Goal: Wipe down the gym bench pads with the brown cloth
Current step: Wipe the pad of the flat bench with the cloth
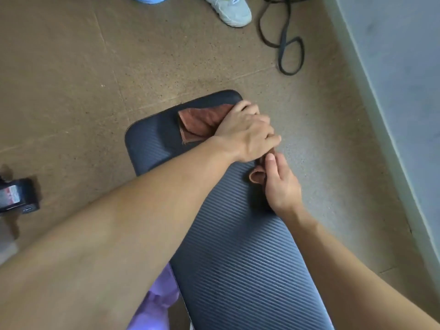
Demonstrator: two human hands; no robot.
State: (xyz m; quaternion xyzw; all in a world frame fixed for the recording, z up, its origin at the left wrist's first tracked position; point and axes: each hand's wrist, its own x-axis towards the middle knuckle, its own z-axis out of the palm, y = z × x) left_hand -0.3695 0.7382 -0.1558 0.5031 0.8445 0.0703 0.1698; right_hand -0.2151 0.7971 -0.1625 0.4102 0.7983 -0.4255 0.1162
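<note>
A dark ribbed gym bench pad (238,246) runs from the bottom of the view up to its rounded far end. The brown cloth (197,123) lies spread near that far end, toward the pad's right edge. My left hand (247,132) reaches across and presses down on the cloth, fingers curled around it. My right hand (281,184) sits just below, at the pad's right edge, pinching a bunched corner of the same cloth between thumb and fingers. Part of the cloth is hidden under my left hand.
The bench stands on a brown speckled floor. A black strap (285,41) loops on the floor at the top, next to a pale sneaker (228,10). A grey wall (404,79) runs along the right. A dark device (16,196) lies at the left.
</note>
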